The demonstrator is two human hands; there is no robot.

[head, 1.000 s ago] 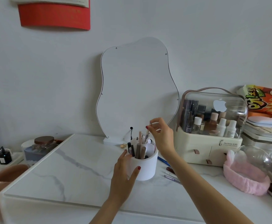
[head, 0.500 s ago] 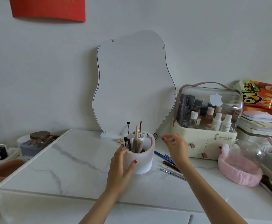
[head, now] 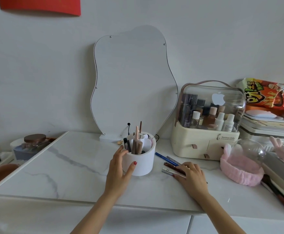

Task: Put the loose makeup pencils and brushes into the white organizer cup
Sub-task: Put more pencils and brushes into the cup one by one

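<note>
The white organizer cup (head: 142,166) stands upright on the marble top (head: 70,166), holding several pencils and brushes. My left hand (head: 119,173) wraps the cup's left side, thumb on its front wall. Just right of the cup lie loose pencils: a blue one (head: 162,156), a grey one (head: 172,159), a dark red one (head: 170,165) and a silver one (head: 166,170). My right hand (head: 191,176) lies flat over their right ends, fingertips touching the dark red and silver pencils, none lifted.
A wavy mirror (head: 132,81) leans on the wall behind the cup. A cream cosmetics case (head: 205,146) with a clear lid stands at right, then a pink headband (head: 239,171) and glass dome (head: 249,152). A lidded jar (head: 34,141) sits far left.
My right hand has come down from above the cup, where it held a thin tool, to the loose pencils on the table. My left hand stayed on the cup.
</note>
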